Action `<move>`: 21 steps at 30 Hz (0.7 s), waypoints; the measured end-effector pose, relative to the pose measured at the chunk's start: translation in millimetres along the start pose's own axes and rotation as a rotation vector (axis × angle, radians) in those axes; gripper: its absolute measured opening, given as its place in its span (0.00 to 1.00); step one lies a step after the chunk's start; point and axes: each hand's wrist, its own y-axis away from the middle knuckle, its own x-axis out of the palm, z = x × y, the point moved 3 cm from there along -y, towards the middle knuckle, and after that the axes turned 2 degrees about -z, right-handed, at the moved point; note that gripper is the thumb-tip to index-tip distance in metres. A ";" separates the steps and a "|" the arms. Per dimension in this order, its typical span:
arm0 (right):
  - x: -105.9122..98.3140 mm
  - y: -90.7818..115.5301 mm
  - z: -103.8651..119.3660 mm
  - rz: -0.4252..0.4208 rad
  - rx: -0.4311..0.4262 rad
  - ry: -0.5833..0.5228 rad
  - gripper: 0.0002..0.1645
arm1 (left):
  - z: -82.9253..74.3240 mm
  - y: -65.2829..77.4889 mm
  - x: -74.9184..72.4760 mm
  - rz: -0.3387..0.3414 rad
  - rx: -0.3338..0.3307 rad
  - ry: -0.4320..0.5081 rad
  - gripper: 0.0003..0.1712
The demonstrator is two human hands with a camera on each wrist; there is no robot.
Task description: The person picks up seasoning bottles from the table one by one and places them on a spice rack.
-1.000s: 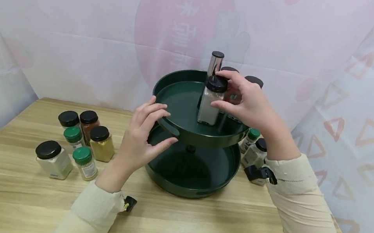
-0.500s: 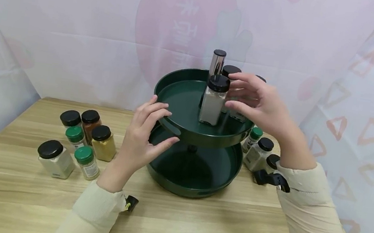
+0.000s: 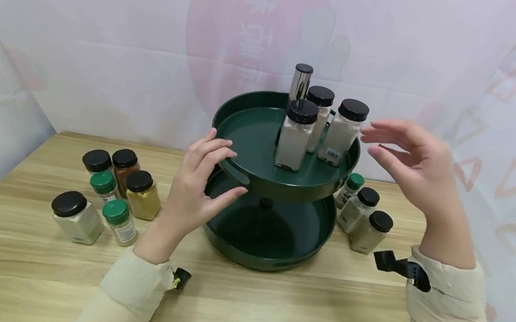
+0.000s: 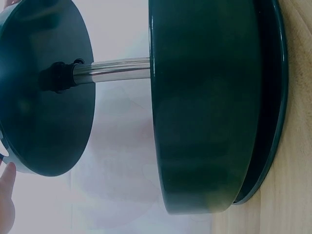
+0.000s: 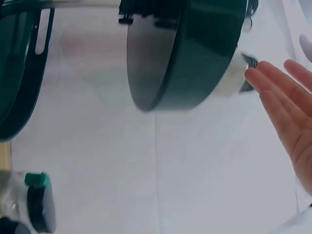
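A dark green two-tier round rack stands on the table. Its upper tray (image 3: 255, 141) bears a chrome post and three square clear jars of pale contents with black lids: a front jar (image 3: 295, 139), a rear jar (image 3: 320, 116) and a right jar (image 3: 341, 134). My left hand (image 3: 195, 191) rests its loosely bent fingers at the upper tray's left rim, thumb spread lower by the outer wall. To the right of the tray, my right hand (image 3: 416, 163) is raised with slightly bent fingers and holds nothing. It is apart from the right jar.
The lower tray (image 3: 262, 232) lies below. Several spice jars stand at left, among them a yellow jar (image 3: 143, 197) and a green-lidded jar (image 3: 120, 223). To the right are a small green-lidded jar (image 3: 349, 189) and two black-lidded jars (image 3: 370, 233). A printed cloth (image 3: 131, 46) hangs behind.
My right hand has let go of the front jar and moved right, off the tray, uncovering the jars behind. That jar stays standing on the upper tray. My left hand has barely moved.
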 end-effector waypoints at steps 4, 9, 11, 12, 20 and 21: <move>-13.1 13.6 -9.4 -0.032 0.015 0.020 0.22 | -0.1 0.1 -0.1 0.004 -0.005 -0.004 0.35; -26.6 30.5 -22.4 -0.061 0.054 0.066 0.22 | 0.0 0.2 -0.2 0.005 -0.007 -0.005 0.35; -30.2 38.2 -27.3 -0.052 0.087 0.112 0.22 | 0.0 0.3 -0.1 0.004 -0.008 -0.003 0.35; -31.8 42.3 -29.7 -0.045 0.100 0.141 0.22 | -0.1 0.2 0.0 0.005 -0.008 -0.004 0.35; -41.9 73.1 -53.5 0.000 0.236 0.302 0.22 | -0.5 0.4 -0.1 0.006 -0.013 -0.002 0.35; -43.0 77.3 -57.4 0.007 0.258 0.322 0.23 | -0.6 0.4 -0.3 0.006 -0.014 -0.001 0.35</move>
